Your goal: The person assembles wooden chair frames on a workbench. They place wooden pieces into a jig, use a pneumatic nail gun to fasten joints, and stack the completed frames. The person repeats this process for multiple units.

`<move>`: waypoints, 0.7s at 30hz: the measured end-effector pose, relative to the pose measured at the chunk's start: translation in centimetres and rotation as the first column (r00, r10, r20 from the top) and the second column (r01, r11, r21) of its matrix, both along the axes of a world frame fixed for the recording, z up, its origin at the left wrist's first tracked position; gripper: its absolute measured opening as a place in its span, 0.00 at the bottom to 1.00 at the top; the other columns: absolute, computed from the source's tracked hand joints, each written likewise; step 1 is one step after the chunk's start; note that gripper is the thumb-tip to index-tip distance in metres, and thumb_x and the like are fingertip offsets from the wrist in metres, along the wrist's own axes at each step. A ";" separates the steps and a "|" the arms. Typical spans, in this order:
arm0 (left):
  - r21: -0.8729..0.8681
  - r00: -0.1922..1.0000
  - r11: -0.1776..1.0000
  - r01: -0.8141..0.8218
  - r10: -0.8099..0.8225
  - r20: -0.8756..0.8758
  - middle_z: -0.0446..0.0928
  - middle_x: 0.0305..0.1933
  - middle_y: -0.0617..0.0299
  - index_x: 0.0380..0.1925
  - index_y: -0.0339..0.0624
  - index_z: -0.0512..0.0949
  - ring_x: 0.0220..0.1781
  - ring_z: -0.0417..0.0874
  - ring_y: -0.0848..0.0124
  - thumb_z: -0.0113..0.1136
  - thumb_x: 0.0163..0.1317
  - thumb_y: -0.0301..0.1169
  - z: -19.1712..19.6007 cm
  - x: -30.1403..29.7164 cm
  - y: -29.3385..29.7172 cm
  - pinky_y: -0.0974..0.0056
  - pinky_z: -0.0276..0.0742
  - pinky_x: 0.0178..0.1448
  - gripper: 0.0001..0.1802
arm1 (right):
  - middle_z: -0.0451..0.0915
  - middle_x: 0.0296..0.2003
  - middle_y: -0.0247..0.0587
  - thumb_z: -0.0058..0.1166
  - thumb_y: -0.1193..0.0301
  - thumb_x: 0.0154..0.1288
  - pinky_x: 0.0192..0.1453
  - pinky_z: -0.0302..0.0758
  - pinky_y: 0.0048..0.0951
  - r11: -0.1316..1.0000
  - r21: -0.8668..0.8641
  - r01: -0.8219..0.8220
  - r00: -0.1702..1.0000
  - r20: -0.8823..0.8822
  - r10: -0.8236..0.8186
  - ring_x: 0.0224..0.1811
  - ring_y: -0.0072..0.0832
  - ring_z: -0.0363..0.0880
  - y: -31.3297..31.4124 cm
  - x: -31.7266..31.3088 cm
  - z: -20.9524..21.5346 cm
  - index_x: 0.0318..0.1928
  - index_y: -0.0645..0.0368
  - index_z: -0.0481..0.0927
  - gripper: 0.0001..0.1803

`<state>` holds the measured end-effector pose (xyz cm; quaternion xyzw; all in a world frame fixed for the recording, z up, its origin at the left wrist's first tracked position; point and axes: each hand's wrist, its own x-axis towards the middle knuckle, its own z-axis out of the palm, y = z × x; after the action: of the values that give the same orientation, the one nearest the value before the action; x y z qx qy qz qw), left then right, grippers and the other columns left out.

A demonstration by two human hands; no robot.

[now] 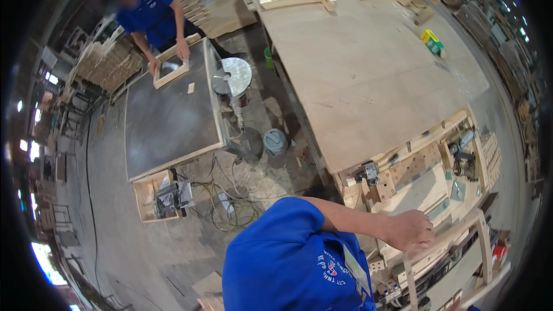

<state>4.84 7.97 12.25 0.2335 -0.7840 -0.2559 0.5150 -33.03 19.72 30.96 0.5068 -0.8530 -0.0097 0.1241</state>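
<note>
We see the frame at the lower right, over the near part of the jig; whether it rests there or is held clear, we cannot tell. Our left hand reaches across, its fingers curled tightly over the frame's near-left corner — a hold that probably steadies it from above. Our right hand is out of sight, so we cannot tell how it is set.

Past the frame, the jig carries what look like 2 clamps on opposite sides, presumably so pressure can come from both. The jig sits at the near end of the pale counter, likely for easy reach. Other frames lie at its far end, perhaps to leave working room.

Across the aisle, a co-worker has both hands on a small frame at the dark counter's corner — 1 on each side, seemingly to keep it square. Nearer us, a crate holds a tool.
</note>
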 end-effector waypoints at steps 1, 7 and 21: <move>-0.032 0.999 0.999 -0.029 0.030 0.017 0.79 0.34 0.56 0.32 0.46 0.81 0.42 0.83 0.52 0.71 0.63 0.42 0.0 0.4 0.0 0.47 0.78 0.48 0.13 | 0.74 0.70 0.61 0.65 0.53 0.74 0.74 0.72 0.46 0.993 -0.115 -0.021 0.959 0.280 0.052 0.68 0.53 0.74 -1.8 -2.3 -3.4 0.76 0.68 0.66 0.42; -0.219 0.972 0.976 0.008 0.044 0.230 0.78 0.45 0.56 0.42 0.41 0.82 0.59 0.77 0.54 0.75 0.59 0.47 -1.6 0.4 0.6 0.47 0.71 0.64 0.22 | 0.78 0.65 0.58 0.62 0.60 0.78 0.63 0.81 0.44 0.975 -0.209 0.077 0.483 0.863 0.147 0.60 0.44 0.82 -12.6 -2.1 -18.7 0.73 0.72 0.69 0.34; -0.022 0.789 0.997 0.080 -0.050 0.612 0.83 0.41 0.58 0.47 0.47 0.83 0.50 0.84 0.55 0.65 0.64 0.42 -11.0 -3.9 -4.8 0.50 0.76 0.57 0.15 | 0.65 0.78 0.72 0.68 0.43 0.68 0.85 0.61 0.43 0.981 0.005 0.196 0.682 0.718 -0.140 0.82 0.58 0.65 -14.7 0.6 -28.8 0.83 0.74 0.53 0.61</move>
<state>0.90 3.22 1.22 0.2644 -0.9216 -0.1658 0.2306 -32.39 5.06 2.14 0.3856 -0.8765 0.2074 -0.2001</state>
